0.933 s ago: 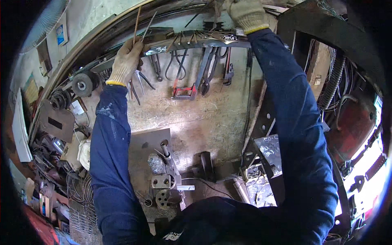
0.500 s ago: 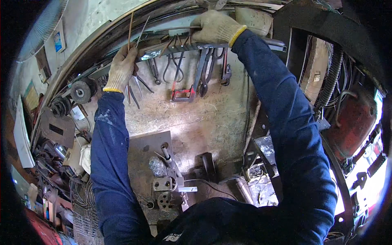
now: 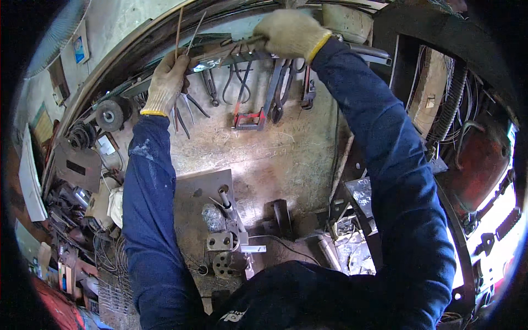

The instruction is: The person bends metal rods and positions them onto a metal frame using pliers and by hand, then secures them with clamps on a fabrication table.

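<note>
Marked wall [image 3: 308, 143] with hanging pliers [image 3: 199, 107]; left hand [image 3: 166, 82] pinches two rods [image 3: 179, 33]; right hand [image 3: 291, 36] partly hides shelf [image 3: 374, 54], grip unclear.

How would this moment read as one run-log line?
left hand: holds two thin rods; right hand: at shelf, grip unclear; hand tools: hanging below

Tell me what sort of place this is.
Probably a metalworking workshop, judging by a red-handled metal hacksaw, a red-and-dark metal pipe wrench and a grey metal block with two round holes.

A thin brown rod [image 3: 179, 32] and a grey rod [image 3: 196, 32] project upward, diverging, from the left hand [image 3: 167, 82]; a blurred piece [image 3: 248, 40], possibly a rod, adjoins the right hand [image 3: 291, 35].
</note>
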Motion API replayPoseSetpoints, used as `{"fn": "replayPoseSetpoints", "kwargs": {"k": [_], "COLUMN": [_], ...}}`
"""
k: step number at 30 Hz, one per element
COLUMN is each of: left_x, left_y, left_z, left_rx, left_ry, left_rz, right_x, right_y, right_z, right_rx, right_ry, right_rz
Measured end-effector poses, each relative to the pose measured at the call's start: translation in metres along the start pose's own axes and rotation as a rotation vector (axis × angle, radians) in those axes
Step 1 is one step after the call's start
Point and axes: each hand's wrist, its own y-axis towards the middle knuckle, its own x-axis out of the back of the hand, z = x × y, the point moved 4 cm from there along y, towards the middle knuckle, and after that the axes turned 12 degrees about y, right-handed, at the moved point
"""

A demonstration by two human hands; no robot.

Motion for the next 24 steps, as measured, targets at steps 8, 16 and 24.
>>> {"fn": "replayPoseSetpoints", "kwargs": {"k": [8, 16, 24], "left_x": [-0.003, -0.002, 0.001], "left_y": [-0.004, -0.002, -0.019], "left_z": [-0.007, -0.007, -0.035], "left_rx": [-0.021, -0.089, 0.037], "left_ry": [0.088, 0.031, -0.011], "left_rz": [-0.044, -0.075, -0.003], "right_x": [0.071, 0.088, 0.089], "right_y": [-0.021, -0.044, -0.072], "right_z": [-0.076, -0.106, -0.118], "right_rx": [-0.207, -0.422, -0.584], "right_ry": [0.211, 0.563, 0.875], "right_rz": [-0.647, -0.767, -0.799]}}
